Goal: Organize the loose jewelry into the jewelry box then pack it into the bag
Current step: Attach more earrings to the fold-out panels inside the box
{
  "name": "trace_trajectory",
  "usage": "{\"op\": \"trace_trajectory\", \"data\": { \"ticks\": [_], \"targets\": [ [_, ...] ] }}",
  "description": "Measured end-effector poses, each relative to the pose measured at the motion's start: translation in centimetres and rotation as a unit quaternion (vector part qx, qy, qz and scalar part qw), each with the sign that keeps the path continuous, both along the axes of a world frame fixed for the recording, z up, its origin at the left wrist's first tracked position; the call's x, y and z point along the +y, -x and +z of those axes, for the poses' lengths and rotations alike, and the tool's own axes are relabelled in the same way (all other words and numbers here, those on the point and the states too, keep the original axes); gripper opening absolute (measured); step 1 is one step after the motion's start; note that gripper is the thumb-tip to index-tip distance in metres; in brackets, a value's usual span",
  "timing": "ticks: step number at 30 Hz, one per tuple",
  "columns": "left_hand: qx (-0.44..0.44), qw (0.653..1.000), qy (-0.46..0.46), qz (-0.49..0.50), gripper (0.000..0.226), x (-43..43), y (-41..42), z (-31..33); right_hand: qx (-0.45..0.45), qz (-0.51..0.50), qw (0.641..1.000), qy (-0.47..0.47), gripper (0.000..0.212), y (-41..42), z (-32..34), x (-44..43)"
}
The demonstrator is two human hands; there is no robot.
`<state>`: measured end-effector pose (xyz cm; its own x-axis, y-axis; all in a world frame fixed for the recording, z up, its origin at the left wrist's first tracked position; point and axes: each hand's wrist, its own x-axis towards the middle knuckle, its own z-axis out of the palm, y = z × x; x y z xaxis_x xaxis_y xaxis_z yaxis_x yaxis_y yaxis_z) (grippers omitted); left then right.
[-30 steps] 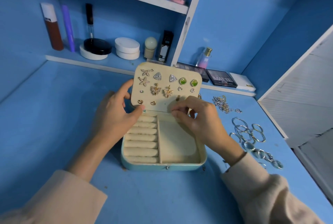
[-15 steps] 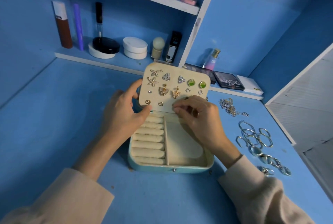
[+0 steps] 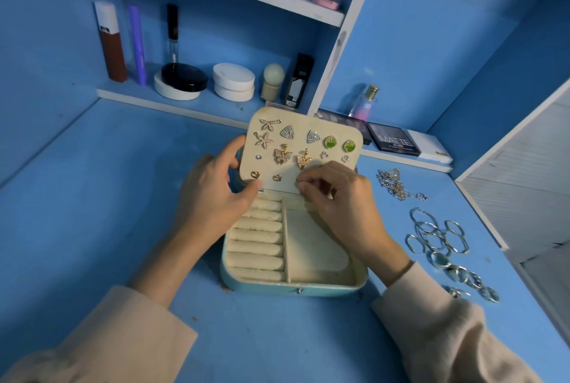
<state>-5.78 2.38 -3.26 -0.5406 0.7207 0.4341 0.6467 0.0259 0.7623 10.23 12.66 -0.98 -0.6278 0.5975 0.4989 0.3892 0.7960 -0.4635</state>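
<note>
I'm holding the earring panel (image 3: 300, 123) of the jewelry box (image 3: 277, 287) upright with my left hand (image 3: 212, 194), thumb on the front of its left edge and fingers curling round behind. My right hand (image 3: 342, 200) is working at the panel's bottom row: thumb and forefinger tips (image 3: 303, 188) are pinching together on a small earring (image 3: 297, 180), too tiny for me to make out its shape. I'm judging that I'm seating it into the panel.

The box is sitting open on the desk straight in front of me, between my two wrists. Its ring rolls (image 3: 256, 237) are on the left side and its open compartment (image 3: 314, 247) on the right, and both are looking bare.

What matters for the next reach is that everything loose is lying off to my right. The chain (image 3: 396, 185) is just beside the panel, the hoops (image 3: 435, 234) are nearer to me, and the rings (image 3: 465, 278) are nearest of all. Together they're running in a line from back to front, alongside the box's right wall. So my right hand is plainly the nearer one, and it's only needing a short sideways move, while my left is staying put as the steadying hand. I'm not seeing the bag anywhere.
</note>
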Motion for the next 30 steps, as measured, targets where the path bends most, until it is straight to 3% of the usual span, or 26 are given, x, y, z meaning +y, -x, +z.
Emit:
{"op": "trace_trajectory", "data": {
  "ticks": [7, 14, 22, 30],
  "targets": [
    [0.009, 1.000, 0.004, 0.005, 0.065, 0.1, 0.0, 0.2, -0.016, -0.027, 0.999, -0.038, 0.005, 0.7, 0.2, -0.2],
    [0.012, 1.000, -0.002, -0.009, 0.070, 0.0, -0.1, 0.4, -0.028, -0.001, 0.999, -0.017, 0.015, 0.1, 1.0, -0.2],
    [0.016, 1.000, -0.002, 0.001, 0.073, -0.2, -0.2, 0.5, 0.023, -0.050, 0.997, 0.047, 0.016, -3.3, 2.7, 1.3],
    [0.013, 1.000, -0.004, -0.002, 0.074, 0.0, -0.2, 0.3, -0.125, -0.071, 0.983, 0.114, 0.022, -7.9, 2.6, 3.8]
  ]
}}
